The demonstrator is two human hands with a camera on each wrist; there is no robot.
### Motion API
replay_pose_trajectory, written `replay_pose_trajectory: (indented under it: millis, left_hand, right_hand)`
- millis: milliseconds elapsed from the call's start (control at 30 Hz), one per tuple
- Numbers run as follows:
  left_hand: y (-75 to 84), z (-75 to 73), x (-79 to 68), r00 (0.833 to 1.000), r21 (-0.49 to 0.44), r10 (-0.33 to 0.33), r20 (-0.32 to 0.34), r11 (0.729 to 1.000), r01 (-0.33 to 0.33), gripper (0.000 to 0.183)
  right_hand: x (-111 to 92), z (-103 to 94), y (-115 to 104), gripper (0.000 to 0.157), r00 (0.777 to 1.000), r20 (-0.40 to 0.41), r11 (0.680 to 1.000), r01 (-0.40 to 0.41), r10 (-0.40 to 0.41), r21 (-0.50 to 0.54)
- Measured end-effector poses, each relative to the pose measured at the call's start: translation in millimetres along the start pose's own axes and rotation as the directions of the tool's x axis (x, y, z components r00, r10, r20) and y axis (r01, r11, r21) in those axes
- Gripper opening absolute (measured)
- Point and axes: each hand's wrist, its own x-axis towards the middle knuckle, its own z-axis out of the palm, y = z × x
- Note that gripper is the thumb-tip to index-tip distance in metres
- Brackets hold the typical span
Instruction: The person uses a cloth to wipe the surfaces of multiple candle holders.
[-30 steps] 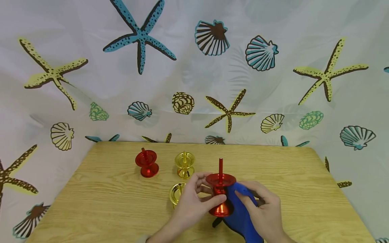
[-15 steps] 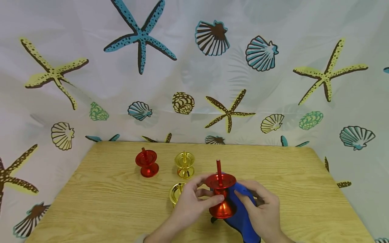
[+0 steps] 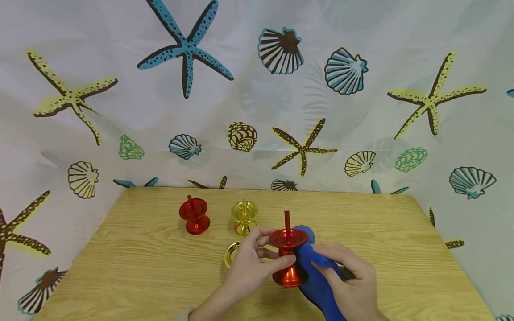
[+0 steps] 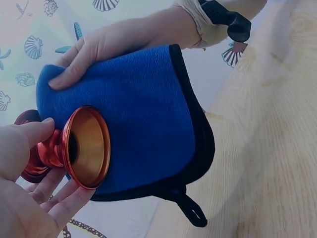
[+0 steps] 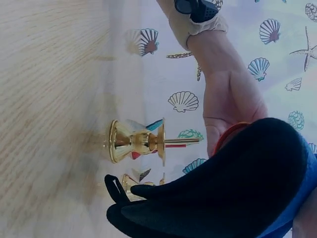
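Note:
My left hand (image 3: 249,267) grips a red metal candle holder (image 3: 290,275) by its waist, thumb in front, raised above the table. It stands upright, its thin spike pointing up from the dish. In the left wrist view the hollow base of the candle holder (image 4: 90,148) faces the camera. My right hand (image 3: 353,276) pinches a folded blue cloth (image 3: 321,290) against the holder's right side. Black edging and a black hanging loop (image 4: 193,210) show on the cloth in the left wrist view. In the right wrist view the cloth (image 5: 213,208) hides most of the red holder.
Another red candle holder (image 3: 196,223) stands at the back left of the wooden table (image 3: 152,267). Beside it is a gold one (image 3: 244,218). A second gold holder (image 3: 230,255) is partly behind my left hand. A shell-and-starfish patterned sheet (image 3: 281,102) hangs around the table.
The cloth has shifted, and a blue fold now shows behind the dish. My right hand has moved slightly right and down; the red holder in my left hand moved a little left.

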Motion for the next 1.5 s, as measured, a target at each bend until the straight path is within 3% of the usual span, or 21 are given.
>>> replay_pose_trajectory:
  millis: [100, 333, 500, 800, 1000, 1500]
  left_hand:
    - [-0.2, -0.5, 0.1, 1.0, -0.003, -0.002, -0.007, 1.0, 0.002, 0.061]
    - [-1.4, -1.4, -0.5, 1.0, -0.007, -0.006, -0.012, 1.0, 0.006, 0.061]
    - [-2.8, -0.9, -1.1, 1.0, -0.015, 0.003, -0.009, 1.0, -0.004, 0.062]
    - [-2.5, 2.8, -3.2, 1.0, 0.019, 0.001, -0.03, 1.0, 0.0, 0.067]
    - [-2.5, 5.3, -4.2, 0.999, 0.015, 0.042, -0.024, 0.999, -0.042, 0.062]
    - [-3.6, 2.8, -2.7, 0.999, 0.039, 0.032, -0.017, 0.999, -0.031, 0.064]
  right_hand:
    - [-1, -0.8, -9, 0.049, 1.0, 0.006, 1.0, 0.008, -0.008, 0.013]
    - [-4, -1.0, -22, 0.045, 0.997, 0.018, 0.997, -0.078, 0.078, -0.025]
    - [-4, 2.2, -14, 0.044, 0.995, 0.02, 0.987, -0.098, 0.101, -0.129]
    - [-4, 4.9, 4, 0.04, 0.987, -0.027, 0.976, -0.163, 0.16, -0.143]
    - [-2, 2.1, 11, 0.04, 0.98, -0.056, 0.967, -0.199, 0.192, -0.161]
    - [-7, 1.8, 13, 0.04, 0.991, 0.003, 0.988, -0.131, 0.132, -0.083]
